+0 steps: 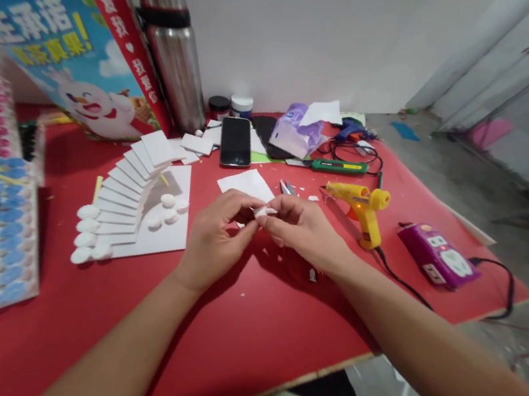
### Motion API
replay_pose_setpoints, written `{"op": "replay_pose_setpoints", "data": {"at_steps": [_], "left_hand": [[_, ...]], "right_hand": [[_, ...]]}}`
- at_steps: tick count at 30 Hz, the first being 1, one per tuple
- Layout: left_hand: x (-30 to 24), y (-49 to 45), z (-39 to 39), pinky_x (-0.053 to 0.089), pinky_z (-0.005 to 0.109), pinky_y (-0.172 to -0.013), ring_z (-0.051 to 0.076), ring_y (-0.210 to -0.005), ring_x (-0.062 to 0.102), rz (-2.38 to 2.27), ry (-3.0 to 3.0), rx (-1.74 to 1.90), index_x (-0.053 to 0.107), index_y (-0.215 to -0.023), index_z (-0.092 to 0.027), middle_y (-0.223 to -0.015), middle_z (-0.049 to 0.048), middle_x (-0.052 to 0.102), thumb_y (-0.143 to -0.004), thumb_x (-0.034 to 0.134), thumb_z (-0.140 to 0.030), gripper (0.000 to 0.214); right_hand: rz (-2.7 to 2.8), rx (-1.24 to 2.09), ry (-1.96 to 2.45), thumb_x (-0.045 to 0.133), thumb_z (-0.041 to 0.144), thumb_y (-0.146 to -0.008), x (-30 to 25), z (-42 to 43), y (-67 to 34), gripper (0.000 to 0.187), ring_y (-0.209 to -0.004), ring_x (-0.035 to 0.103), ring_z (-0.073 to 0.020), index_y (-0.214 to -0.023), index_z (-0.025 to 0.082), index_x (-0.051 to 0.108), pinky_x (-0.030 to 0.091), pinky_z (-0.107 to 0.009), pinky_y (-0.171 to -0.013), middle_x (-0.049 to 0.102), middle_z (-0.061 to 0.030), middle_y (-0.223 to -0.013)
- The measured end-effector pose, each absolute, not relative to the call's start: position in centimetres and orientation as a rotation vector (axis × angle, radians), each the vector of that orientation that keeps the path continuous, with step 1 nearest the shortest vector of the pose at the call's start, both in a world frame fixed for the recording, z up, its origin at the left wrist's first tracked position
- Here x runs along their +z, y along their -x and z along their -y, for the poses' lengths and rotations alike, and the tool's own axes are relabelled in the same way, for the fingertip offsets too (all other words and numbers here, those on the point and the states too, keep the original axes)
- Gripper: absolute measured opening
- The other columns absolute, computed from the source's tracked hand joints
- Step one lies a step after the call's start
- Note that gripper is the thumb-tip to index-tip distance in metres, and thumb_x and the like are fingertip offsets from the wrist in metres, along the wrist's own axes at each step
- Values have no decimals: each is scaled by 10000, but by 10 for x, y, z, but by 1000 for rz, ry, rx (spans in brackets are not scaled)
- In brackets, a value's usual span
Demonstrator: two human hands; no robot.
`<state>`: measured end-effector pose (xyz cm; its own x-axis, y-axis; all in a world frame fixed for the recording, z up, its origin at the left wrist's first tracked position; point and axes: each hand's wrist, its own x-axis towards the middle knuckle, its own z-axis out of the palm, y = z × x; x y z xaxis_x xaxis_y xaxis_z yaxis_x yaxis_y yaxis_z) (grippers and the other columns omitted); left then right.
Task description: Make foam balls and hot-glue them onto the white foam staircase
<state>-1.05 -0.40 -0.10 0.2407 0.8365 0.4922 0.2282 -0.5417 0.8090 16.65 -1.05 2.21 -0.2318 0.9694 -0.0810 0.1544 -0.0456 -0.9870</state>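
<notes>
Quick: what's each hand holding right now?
Left hand: closed, pinching a small white piece.
Right hand: closed, pinching the same piece.

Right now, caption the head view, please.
Left hand and right hand pinch a white piece over a red table beside a glue gun.

Both hands, left and right, pinch a small white piece above the red table.
</notes>
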Motion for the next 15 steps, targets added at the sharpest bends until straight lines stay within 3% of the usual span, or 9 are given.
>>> {"op": "replay_pose_setpoints", "data": {"at_steps": [4,8,10,15], "left_hand": [[1,11,0,572,281,-748,163,-819,693,-1034,-1599,1273,724,-1016,-158,-915,57,726,-863,765,-279,199],[-2,11,-4,619,339,-688,208,-783,734,-966,-1143,1164,698,-1023,-147,-866,59,734,-797,829,-327,318],[-5,11,-5,629,340,-646,214,-783,739,-934,-1004,1160,699,-1000,-150,-921,72,744,-752,868,-312,341],[-7,12,-9,632,301,-658,175,-786,738,-842,-778,1134,726,-959,-165,-982,60,758,-696,904,-209,321]], "right_hand": [[1806,1129,1405,641,461,-912,32,13,-177,284,-631,614,-153,-977,186,616,445,-278,-596,667,-12,-763],[2285,223,1934,607,434,-947,46,28,-194,305,-824,677,-266,-1074,157,626,429,-327,-655,703,-126,-972],[2430,-28,2107,570,439,-964,48,36,-199,336,-880,687,-313,-1101,135,616,433,-347,-669,678,-176,-1054],[2547,-18,2298,521,329,-950,45,45,-196,279,-863,708,-327,-1112,112,588,438,-360,-690,682,-193,-1003]]}}
